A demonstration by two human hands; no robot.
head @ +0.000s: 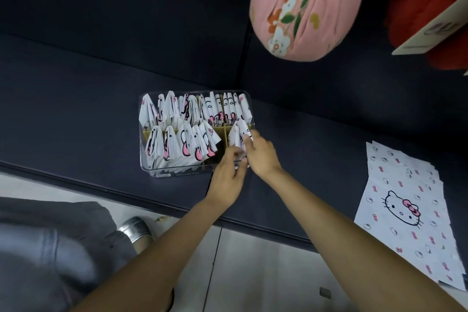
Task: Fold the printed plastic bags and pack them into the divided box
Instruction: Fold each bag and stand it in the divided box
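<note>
You see a clear, glossy plastic box (174, 168) at centre frame, split by matt tan dividers (219, 131), packed with thin white printed plastic bags (177, 119). Flat bags (405, 213) lie smooth at lower right on a dark, matt sofa (76, 99). Upper right, a pink floral cloth cushion (304, 7); lower left, a shiny silver shoe (136, 229).

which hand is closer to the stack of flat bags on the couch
Right. The right hand is at the box's near-right compartment, on the side toward the flat bags; the left hand sits beside it, farther away.
</note>
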